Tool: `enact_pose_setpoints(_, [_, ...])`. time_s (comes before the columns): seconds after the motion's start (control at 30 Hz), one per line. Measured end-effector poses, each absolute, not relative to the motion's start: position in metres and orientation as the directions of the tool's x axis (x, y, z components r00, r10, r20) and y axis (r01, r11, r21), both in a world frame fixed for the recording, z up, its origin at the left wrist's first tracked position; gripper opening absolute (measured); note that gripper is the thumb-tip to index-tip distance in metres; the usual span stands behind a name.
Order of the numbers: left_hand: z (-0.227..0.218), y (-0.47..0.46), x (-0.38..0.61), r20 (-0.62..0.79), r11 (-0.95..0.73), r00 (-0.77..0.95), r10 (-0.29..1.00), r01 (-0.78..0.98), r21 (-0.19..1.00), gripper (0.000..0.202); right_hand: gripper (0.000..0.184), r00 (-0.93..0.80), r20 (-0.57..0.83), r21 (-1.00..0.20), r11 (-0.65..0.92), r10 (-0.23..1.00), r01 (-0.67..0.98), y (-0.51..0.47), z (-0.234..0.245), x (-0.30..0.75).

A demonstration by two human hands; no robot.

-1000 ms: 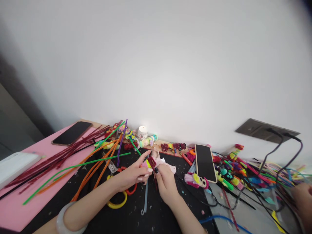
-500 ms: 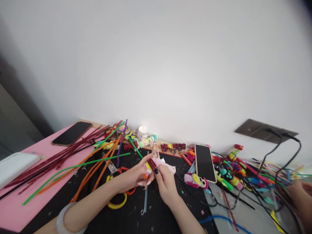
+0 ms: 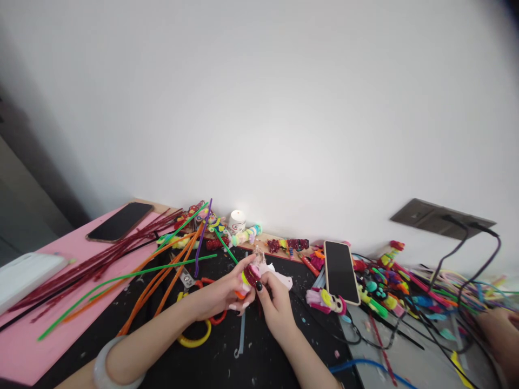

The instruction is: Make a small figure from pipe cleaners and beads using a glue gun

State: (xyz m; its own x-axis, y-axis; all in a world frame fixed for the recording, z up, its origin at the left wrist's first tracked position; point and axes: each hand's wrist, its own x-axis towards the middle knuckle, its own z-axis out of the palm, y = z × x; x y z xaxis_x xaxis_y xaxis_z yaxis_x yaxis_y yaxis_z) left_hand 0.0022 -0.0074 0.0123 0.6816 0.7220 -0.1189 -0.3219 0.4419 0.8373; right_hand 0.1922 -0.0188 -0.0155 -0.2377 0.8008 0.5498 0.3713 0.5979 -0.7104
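Above the black mat, a small pipe-cleaner piece [image 3: 250, 275] in dark red, yellow, pink and orange is held between both hands. My left hand [image 3: 225, 292] grips it from the left, its fingers curled behind and beneath. From the other side, my right hand [image 3: 279, 305] pinches the dark red part, thumb on top. Its lower end is partly hidden by fingers. Just behind the hands lies something pale pink and white [image 3: 281, 276], perhaps crumpled paper. Scissors with yellow and red handles [image 3: 194, 341] lie partly under my left forearm.
Long dark red stems [image 3: 101, 259] and orange pipe cleaners [image 3: 140, 302] spread leftward. A black phone [image 3: 120, 221] lies on the pink sheet [image 3: 24, 351]. A white-framed phone [image 3: 341, 272] lies beside colourful pieces [image 3: 377, 289]. Another person's hand [image 3: 500, 335] is among cables at right.
The pipe-cleaner piece has turned slightly in my fingers, showing more of its pink and yellow. My right thumb has shifted a little lower. The other person's hand has moved slightly.
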Motion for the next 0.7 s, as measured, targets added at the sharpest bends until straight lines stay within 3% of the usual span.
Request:
enact_pose_setpoints(0.27, [0.0175, -0.0086, -0.0018, -0.141, 0.492, 0.733, 0.665, -0.288, 0.822, 0.116, 0.025, -0.181, 0.550, -0.762, 0.579, 0.815, 0.289, -0.0194, -0.0233, 0.1917])
enact_pose_setpoints(0.43, [0.0140, -0.0073, -0.0021, -0.131, 0.503, 0.747, 0.652, -0.297, 0.812, 0.116, 0.024, -0.200, 0.605, -0.712, 0.636, 0.771, 0.297, -0.0228, -0.0195, 0.1909])
enact_pose_setpoints(0.7, [0.0096, -0.0054, -0.0026, -0.204, 0.579, 0.703, 0.682, -0.348, 0.737, 0.115, 0.020, -0.216, 0.553, -0.753, 0.594, 0.804, 0.284, -0.0204, -0.0180, 0.1927])
